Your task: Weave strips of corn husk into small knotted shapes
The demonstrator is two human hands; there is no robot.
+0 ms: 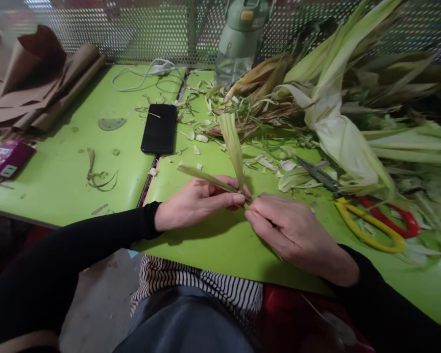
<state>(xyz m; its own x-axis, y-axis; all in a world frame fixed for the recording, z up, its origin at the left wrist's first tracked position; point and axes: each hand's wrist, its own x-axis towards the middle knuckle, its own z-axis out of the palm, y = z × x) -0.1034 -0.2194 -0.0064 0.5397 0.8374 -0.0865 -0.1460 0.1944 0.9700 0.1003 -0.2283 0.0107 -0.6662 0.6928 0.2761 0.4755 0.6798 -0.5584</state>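
Between my two hands is a small bunch of pale green corn husk strips [232, 142], one strip standing up and another pointing left. My left hand [202, 198] pinches the strips between thumb and fingers where they cross. Close against it, my right hand [288, 225] is closed around the lower end of the strips, its fingertips touching the crossing point. What lies inside the right fist is mostly hidden. Scissors [371, 225] with one yellow and one red handle rest to the right of my right hand, blades pointing away among husk scraps.
A large heap of corn husks [345, 127] covers the back right of the green table [73, 191]. Behind stands a green water bottle [240, 44]. A black phone [159, 128], a white cable [143, 76], a protractor [112, 123], brown paper [40, 83] and a purple box [9, 159] lie leftward.
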